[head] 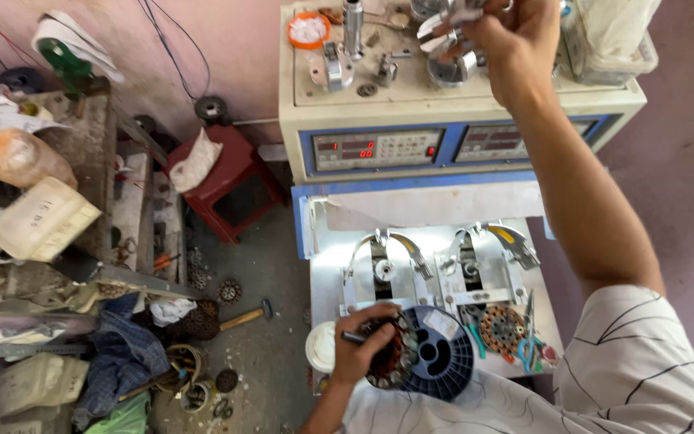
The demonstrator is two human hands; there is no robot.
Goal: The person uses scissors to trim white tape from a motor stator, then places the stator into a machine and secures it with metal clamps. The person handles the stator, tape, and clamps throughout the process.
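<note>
My left hand grips a round copper-wound stator at the near edge of the winding machine's metal bed, resting against a dark blue wire spool. A thin dark tool pokes out between its fingers. My right hand is raised to the top of the cream machine cabinet, fingers closed on a shiny metal part among other metal fittings there. A second wound stator lies on the bed at the right, beside blue-handled pliers.
Two winding heads stand on the bed below a blue control panel with red displays. A red stool, a hammer, loose stators and rags litter the floor at left. A cluttered workbench runs along the left edge.
</note>
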